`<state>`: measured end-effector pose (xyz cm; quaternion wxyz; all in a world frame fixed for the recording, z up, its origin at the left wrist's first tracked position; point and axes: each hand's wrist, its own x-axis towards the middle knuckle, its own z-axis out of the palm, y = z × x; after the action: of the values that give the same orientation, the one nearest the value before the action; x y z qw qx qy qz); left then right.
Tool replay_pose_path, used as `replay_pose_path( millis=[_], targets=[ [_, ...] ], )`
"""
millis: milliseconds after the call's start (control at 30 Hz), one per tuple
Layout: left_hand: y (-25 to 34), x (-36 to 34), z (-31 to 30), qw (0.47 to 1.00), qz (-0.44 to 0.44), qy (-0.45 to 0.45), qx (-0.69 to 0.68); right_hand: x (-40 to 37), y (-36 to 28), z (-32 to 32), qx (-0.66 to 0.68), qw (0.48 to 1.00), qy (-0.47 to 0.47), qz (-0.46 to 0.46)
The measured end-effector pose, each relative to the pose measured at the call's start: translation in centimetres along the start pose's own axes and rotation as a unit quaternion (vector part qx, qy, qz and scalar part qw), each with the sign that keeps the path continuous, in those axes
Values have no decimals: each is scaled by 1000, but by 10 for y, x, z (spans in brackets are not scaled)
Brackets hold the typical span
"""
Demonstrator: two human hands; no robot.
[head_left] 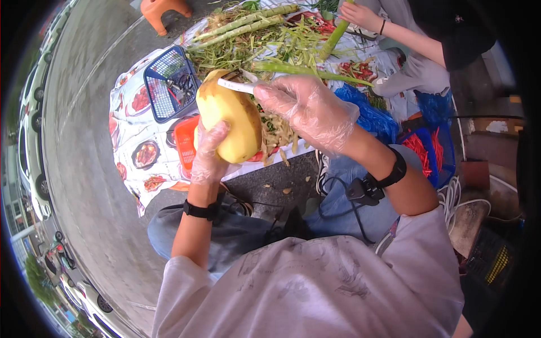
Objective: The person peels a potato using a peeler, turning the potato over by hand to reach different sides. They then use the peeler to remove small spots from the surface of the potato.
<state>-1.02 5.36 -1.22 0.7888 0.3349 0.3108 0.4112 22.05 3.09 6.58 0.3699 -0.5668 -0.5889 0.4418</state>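
Observation:
A large, mostly peeled yellow potato is tilted upright in front of me, with brown skin left near its top. My left hand, in a clear plastic glove, grips it from the lower left side. My right hand, gloved the same way, is closed around the white handle of a peeler. The peeler's head is at the upper end of the potato; whether its blade touches cannot be made out. Below and behind the potato lie peelings on the printed sheet.
A blue basket with small tools and an orange-red basket stand left. Long green stalks and shavings cover the sheet. Another person's hand holds a stalk. Red peppers fill a blue basket at right.

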Motion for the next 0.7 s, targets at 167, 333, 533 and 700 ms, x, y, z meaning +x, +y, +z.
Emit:
replay_pose_path(
  millis=[167, 333, 533, 700],
  targets=[
    [3, 4, 9, 999, 19, 9, 34, 3, -2, 0, 6, 1000, 0, 13],
    [2, 16, 17, 997, 47, 50, 28, 12, 3, 8, 10, 998, 17, 53],
    [10, 34, 21, 990, 39, 118, -68, 4, 12, 13, -2, 998, 1, 64],
    [30, 63, -1, 971, 66, 150, -176, -17, 36, 13, -2, 993, -77, 86]
  ],
)
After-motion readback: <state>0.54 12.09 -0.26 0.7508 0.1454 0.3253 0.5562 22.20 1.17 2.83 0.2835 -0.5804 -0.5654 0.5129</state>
